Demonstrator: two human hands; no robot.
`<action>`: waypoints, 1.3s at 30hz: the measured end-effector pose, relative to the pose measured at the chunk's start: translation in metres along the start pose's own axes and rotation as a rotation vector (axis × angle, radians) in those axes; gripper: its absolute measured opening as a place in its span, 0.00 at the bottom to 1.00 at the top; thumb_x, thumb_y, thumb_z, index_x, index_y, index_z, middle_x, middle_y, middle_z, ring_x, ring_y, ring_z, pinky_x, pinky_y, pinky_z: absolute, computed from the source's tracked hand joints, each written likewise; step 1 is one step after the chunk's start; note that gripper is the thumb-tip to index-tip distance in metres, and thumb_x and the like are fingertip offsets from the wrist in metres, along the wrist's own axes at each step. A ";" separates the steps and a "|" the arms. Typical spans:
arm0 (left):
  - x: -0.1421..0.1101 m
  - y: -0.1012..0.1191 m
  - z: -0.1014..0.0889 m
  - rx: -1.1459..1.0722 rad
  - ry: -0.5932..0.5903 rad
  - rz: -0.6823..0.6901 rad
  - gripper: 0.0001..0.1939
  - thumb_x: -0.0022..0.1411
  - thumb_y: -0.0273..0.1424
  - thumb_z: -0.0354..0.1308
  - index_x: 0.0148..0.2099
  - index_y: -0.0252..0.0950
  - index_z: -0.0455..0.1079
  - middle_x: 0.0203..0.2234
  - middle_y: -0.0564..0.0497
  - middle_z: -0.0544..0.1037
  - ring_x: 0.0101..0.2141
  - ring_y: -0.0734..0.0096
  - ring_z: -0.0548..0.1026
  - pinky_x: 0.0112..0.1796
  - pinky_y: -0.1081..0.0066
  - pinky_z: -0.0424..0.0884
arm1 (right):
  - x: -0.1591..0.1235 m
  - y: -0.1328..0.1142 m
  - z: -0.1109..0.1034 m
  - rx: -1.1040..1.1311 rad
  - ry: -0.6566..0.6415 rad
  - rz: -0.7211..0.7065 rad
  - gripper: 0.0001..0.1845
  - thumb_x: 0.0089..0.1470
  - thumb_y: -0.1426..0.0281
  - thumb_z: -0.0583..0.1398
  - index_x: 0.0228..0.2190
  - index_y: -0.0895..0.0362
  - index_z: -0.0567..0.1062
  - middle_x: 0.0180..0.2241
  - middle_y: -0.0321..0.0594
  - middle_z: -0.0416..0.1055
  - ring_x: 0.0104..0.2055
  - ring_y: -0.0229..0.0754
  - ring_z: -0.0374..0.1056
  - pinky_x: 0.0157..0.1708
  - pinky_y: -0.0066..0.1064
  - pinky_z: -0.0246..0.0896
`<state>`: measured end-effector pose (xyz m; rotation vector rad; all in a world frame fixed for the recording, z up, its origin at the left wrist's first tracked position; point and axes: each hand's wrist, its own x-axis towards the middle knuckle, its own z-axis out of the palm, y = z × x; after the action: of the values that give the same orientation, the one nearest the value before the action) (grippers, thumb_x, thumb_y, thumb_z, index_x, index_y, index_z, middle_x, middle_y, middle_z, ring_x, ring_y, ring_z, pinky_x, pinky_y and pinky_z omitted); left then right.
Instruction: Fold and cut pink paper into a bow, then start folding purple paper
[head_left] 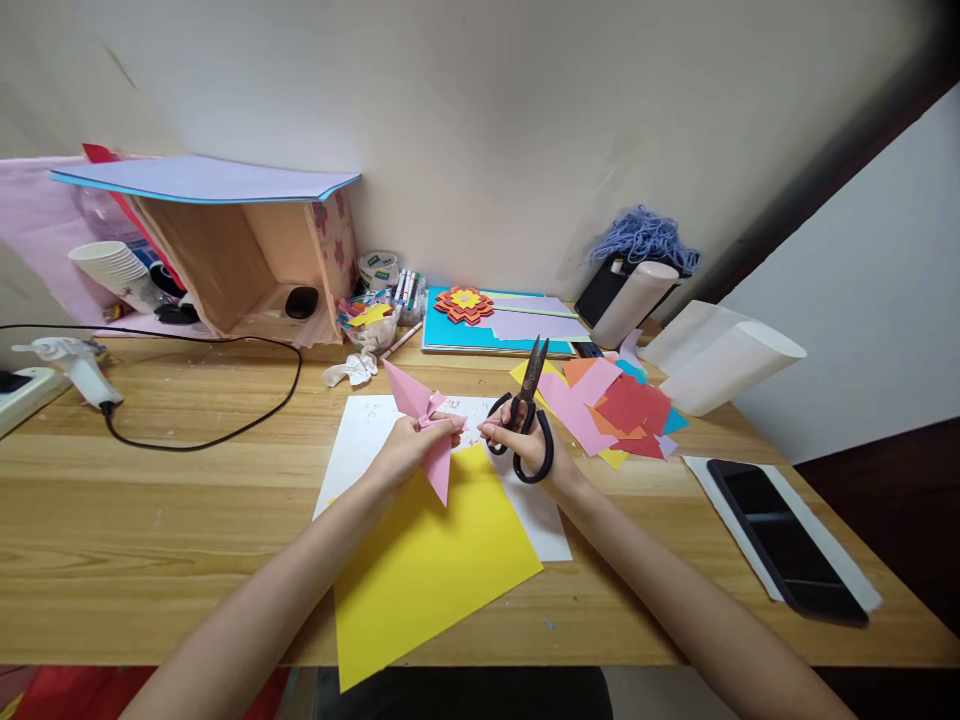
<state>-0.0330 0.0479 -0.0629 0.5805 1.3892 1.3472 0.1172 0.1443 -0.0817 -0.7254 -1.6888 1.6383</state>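
Near the centre of the frame, the left hand [411,445] is pinching the pink paper shape [407,388] between thumb and fingers, while the right hand [531,445] is carrying the black-handled scissors [531,384], blades pointing up; whether its fingertips are also gripping a scrap, I cannot tell. With both hands working so close together, the blades could be nicking the paper or a finger if the right wrist were turning inward, and a hard squeeze from the left thumb could be creasing or tearing the narrow middle. The shape is looking matte and pale pink, with pointed ends spreading to the upper left and downward from a bunched, folded centre. Its lower tip is hanging over the yellow sheet [442,570], which is partly covering the white sheet [551,535].
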 end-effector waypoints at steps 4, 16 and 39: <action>0.001 0.002 -0.003 0.131 0.017 0.036 0.14 0.44 0.37 0.64 0.29 0.30 0.74 0.26 0.48 0.76 0.29 0.72 0.71 0.32 0.75 0.63 | 0.011 -0.005 -0.002 -0.198 0.103 -0.068 0.18 0.39 0.58 0.65 0.23 0.57 0.64 0.25 0.38 0.70 0.25 0.37 0.65 0.27 0.30 0.60; -0.004 0.002 -0.004 0.349 -0.231 -0.036 0.08 0.45 0.32 0.58 0.25 0.32 0.73 0.24 0.49 0.76 0.30 0.66 0.73 0.35 0.71 0.66 | 0.166 -0.056 0.095 -0.613 -0.072 -0.298 0.09 0.45 0.66 0.59 0.27 0.60 0.70 0.29 0.39 0.73 0.31 0.36 0.65 0.30 0.24 0.56; -0.002 0.013 -0.018 0.235 -0.276 -0.013 0.24 0.52 0.49 0.53 0.28 0.31 0.74 0.29 0.45 0.78 0.32 0.67 0.73 0.37 0.73 0.65 | 0.040 0.002 -0.042 -1.189 0.077 0.137 0.07 0.45 0.67 0.56 0.21 0.57 0.68 0.25 0.43 0.71 0.28 0.44 0.66 0.24 0.28 0.49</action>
<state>-0.0524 0.0425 -0.0536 0.8780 1.3277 1.0545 0.1243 0.2019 -0.0808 -1.4175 -2.5232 0.4938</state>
